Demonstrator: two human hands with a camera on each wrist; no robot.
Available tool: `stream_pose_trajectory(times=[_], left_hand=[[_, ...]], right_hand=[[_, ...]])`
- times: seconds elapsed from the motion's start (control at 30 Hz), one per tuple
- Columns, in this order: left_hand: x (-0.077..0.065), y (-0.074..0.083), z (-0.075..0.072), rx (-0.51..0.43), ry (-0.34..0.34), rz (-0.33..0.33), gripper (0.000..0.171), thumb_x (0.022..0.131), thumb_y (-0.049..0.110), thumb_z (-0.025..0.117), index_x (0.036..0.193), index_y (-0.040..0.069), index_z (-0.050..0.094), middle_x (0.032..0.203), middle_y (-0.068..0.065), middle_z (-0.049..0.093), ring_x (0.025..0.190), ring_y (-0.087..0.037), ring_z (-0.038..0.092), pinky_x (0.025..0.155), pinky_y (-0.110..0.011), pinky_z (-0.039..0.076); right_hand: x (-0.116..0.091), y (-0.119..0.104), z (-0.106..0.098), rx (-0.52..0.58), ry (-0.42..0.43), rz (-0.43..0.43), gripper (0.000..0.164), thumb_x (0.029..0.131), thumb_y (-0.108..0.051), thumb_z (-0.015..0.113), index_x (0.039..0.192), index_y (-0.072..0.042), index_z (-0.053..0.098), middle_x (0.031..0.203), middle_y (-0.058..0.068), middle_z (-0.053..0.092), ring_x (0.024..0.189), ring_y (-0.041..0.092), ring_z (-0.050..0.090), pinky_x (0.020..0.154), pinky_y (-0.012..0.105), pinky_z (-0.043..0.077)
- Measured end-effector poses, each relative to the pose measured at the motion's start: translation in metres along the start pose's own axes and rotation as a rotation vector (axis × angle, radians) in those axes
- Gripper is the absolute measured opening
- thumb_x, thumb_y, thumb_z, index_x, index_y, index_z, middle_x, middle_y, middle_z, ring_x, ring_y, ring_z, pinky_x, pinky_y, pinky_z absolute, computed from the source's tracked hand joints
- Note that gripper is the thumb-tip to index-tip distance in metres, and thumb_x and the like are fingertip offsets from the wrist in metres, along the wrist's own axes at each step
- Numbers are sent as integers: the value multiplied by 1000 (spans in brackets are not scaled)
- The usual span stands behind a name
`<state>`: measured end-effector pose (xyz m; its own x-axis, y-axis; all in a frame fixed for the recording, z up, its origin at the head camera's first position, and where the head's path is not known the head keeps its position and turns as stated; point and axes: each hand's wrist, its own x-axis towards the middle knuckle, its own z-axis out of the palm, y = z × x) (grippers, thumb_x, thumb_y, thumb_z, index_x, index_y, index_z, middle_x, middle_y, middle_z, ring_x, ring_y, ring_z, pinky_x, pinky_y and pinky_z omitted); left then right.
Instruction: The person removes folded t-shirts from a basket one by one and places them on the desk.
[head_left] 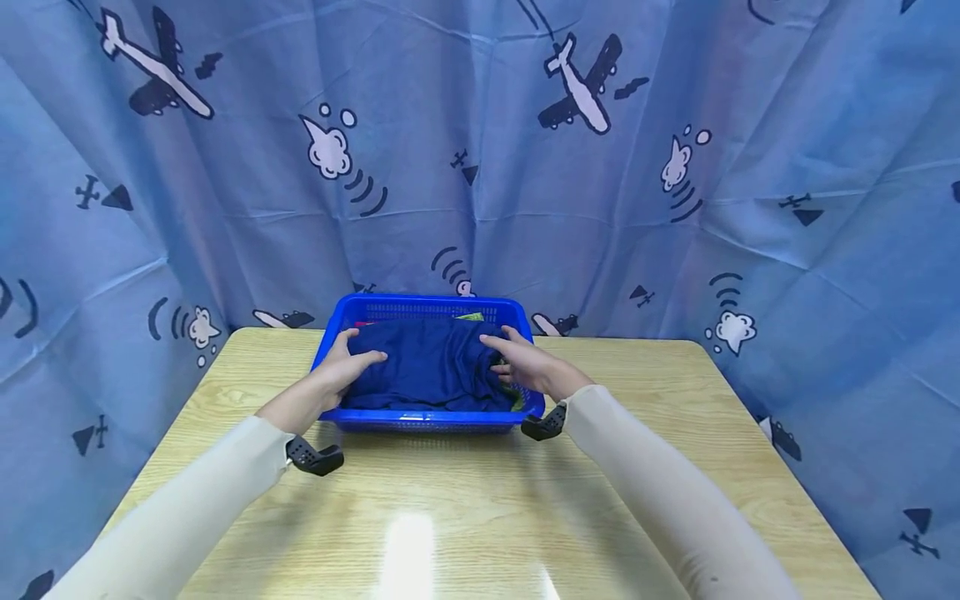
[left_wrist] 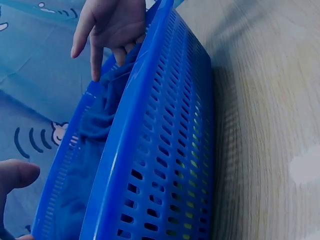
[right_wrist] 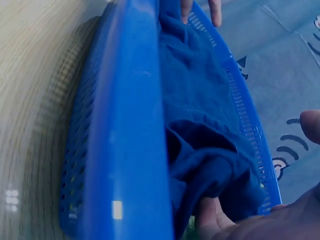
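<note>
A dark blue piece of cloth (head_left: 420, 362) lies spread inside a blue plastic basket (head_left: 427, 417). My left hand (head_left: 341, 367) is at the left end of the basket, its thumb stretched over the cloth. At the right end, my right hand (head_left: 525, 362) has its fingers spread beside the rumpled cloth edge. In the right wrist view, right-hand fingertips (right_wrist: 210, 215) touch the underside of a loose fold, while the thumb (right_wrist: 311, 126) stands well apart. The left wrist view shows the left thumb (left_wrist: 20, 174) off the cloth; the left fingers are mostly hidden there.
Green-yellow material (head_left: 471, 317) and a bit of red (head_left: 364, 323) peek out around the cloth in the basket. The basket stands on a light wooden table (head_left: 465, 492), near its back edge. A blue curtain (head_left: 420, 167) printed with airplanes hangs behind.
</note>
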<state>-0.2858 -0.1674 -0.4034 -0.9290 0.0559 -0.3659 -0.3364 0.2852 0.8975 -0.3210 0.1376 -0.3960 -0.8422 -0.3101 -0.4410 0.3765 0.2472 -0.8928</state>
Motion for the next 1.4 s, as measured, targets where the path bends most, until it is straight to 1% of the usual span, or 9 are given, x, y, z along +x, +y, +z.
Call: stream_pose_trajectory(times=[0.13, 0.27, 0.5, 0.6, 0.73, 0.87, 0.97, 1.17, 1.4], left_hand=[[4, -1, -1, -34, -14, -20, 94, 98, 24, 62, 163, 16, -5, 169, -23, -3, 156, -44, 12, 125, -60, 17], [8, -3, -4, 17, -2, 2, 94, 98, 23, 62, 163, 16, -6, 169, -24, -2, 154, -45, 14, 125, -60, 18], [9, 1, 4, 247, 51, 228, 92, 96, 16, 67, 163, 17, 4, 169, -23, 9, 154, -46, 16, 123, -61, 21], [8, 2, 6, 312, 45, 272, 91, 96, 14, 67, 163, 19, 6, 170, -20, 7, 155, -47, 13, 122, -64, 19], [9, 0, 3, 278, -2, 241, 90, 95, 14, 67, 163, 18, 10, 170, -20, 6, 156, -46, 8, 123, -66, 15], [9, -1, -1, 174, -42, 124, 90, 94, 16, 66, 164, 21, 8, 170, -22, 5, 154, -48, 10, 122, -68, 14], [10, -2, -4, 170, -59, 75, 90, 96, 18, 64, 164, 24, 5, 170, -21, 3, 154, -50, 11, 121, -70, 15], [13, -2, -4, 241, -76, 157, 92, 96, 20, 66, 164, 24, 4, 171, -20, -1, 156, -48, 2, 121, -71, 9], [15, -2, 2, 254, -37, 286, 93, 97, 19, 66, 164, 25, 3, 172, -14, -3, 157, -45, 1, 121, -70, 10]], right_hand=[[3, 1, 1, 16, -1, 32, 89, 106, -41, 48, 161, -23, -20, 171, 16, -8, 154, 46, 17, 126, 56, 17], [7, 3, 5, -48, 35, 60, 92, 104, -44, 52, 162, -23, -16, 172, 14, -8, 157, 42, 8, 126, 57, 13], [10, 4, 5, -81, 74, 28, 93, 101, -42, 57, 163, -25, -11, 172, 13, -5, 158, 39, 0, 125, 63, 10], [9, 5, 3, -67, 51, 8, 94, 102, -40, 58, 162, -26, -13, 172, 13, -8, 158, 40, 0, 125, 62, 11], [9, 5, 3, -56, 49, 9, 97, 101, -38, 60, 162, -26, -15, 171, 12, -13, 158, 41, -1, 124, 62, 12], [9, 6, 3, -28, 55, 27, 99, 101, -34, 62, 162, -26, -16, 171, 11, -14, 158, 42, 1, 125, 61, 12], [10, 6, 4, -17, 43, 26, 99, 100, -31, 63, 162, -29, -14, 171, 11, -15, 158, 41, 1, 125, 61, 11], [10, 5, 8, -30, 29, -7, 97, 98, -27, 66, 162, -36, -6, 171, 11, -12, 158, 39, -1, 123, 65, 11], [12, 6, 9, -59, 41, 0, 96, 99, -30, 64, 162, -32, -7, 171, 11, -12, 158, 39, -4, 123, 66, 8]])
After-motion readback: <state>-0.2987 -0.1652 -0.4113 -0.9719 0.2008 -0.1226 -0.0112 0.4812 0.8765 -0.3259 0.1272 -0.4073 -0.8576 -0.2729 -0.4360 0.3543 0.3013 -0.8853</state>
